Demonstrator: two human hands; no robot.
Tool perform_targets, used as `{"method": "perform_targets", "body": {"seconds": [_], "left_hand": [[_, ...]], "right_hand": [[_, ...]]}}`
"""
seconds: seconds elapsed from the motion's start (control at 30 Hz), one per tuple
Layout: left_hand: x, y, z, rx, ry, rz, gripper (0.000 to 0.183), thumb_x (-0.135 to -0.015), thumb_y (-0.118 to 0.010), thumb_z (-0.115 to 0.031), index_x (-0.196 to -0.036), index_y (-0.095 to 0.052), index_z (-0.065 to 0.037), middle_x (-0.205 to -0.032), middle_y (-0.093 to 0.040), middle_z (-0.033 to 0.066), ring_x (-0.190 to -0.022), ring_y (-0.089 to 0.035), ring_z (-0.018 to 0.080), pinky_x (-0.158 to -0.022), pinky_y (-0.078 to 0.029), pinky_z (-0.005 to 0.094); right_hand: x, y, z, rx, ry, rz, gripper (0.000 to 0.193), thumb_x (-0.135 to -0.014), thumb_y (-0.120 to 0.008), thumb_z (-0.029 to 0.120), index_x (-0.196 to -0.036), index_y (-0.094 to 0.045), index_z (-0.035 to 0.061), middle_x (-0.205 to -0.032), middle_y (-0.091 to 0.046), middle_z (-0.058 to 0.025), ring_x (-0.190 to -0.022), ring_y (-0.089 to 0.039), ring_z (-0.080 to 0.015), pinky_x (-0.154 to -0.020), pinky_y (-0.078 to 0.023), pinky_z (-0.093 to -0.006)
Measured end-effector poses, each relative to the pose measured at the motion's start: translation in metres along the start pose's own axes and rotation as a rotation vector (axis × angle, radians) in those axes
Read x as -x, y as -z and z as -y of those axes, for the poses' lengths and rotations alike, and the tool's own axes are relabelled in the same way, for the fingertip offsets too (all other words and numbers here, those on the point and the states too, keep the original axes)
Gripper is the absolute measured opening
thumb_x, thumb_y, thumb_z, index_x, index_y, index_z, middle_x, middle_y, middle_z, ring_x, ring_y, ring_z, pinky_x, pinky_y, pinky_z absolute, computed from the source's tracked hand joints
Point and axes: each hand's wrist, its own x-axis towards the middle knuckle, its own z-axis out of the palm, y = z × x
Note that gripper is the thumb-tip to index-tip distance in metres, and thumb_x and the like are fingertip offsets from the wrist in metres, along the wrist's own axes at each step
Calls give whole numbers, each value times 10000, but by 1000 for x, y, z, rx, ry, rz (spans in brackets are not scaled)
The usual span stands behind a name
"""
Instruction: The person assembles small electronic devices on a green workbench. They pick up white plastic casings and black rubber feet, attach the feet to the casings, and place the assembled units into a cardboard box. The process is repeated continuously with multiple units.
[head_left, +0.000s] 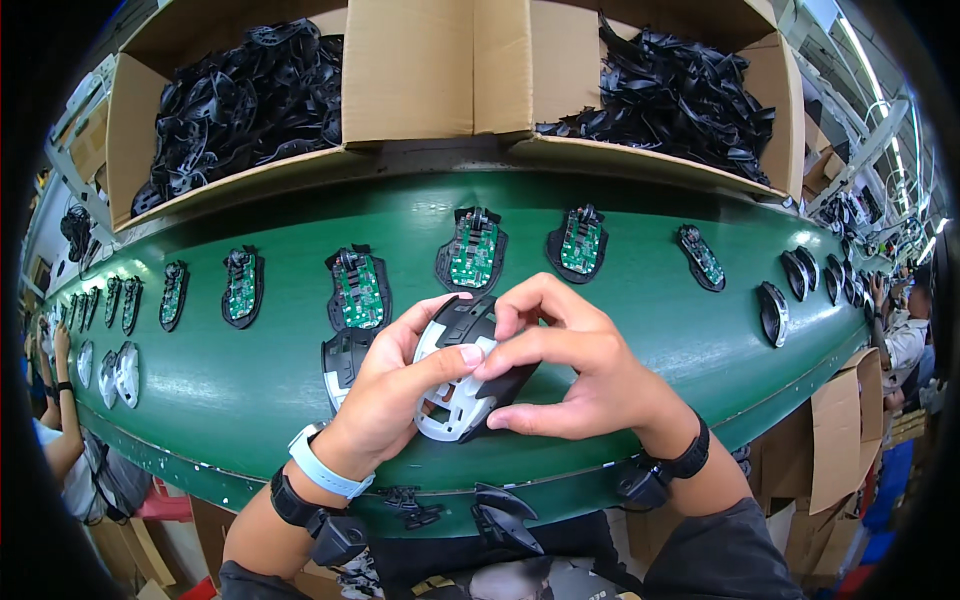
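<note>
A black and white computer mouse shell (462,412) is held up over the green belt in front of me. My left hand (385,392) grips it from the left, thumb across its top. On its right side my right hand (585,362) has its fingertips closed against the black part; whether a small piece is between them I cannot make out. Partly hidden behind my left hand lies another mouse shell (345,352). Just beyond it is a mouse base with a green circuit board (358,285), and farther off lies a similar base (474,250).
Several more mouse bases (243,285) line the green belt (250,400). Dark shells (773,312) lie to the right. Cardboard boxes (420,70) full of black plastic parts stand behind. Black pieces (505,515) rest at the near edge. Other people work at both ends.
</note>
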Motion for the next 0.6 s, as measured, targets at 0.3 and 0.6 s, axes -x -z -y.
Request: {"method": "perform_targets", "body": {"seconds": [0.3,0.6], "left_hand": [[9,2,0,-194,13,129,725,-871,-825,-63,-1437,-372,-66,-1197,-670,149,-1063,-687,182,-914,-564,321],[12,-5,-5,109,-203,82,822,-743,-888,18,-1442,-455,8,-1363,-633,134,-1273,-632,249,-1129,-475,388]], "right_hand": [[2,-2,-5,-148,-176,66,993,-643,-995,295,-1475,-515,42,-1494,-510,-180,-1425,-473,-346,-1168,-383,-445],[2,-11,11,-42,-101,-298,825,-777,-920,218,-1446,-474,34,-1424,-434,-186,-1343,-466,-303,-1130,-408,-407]]}}
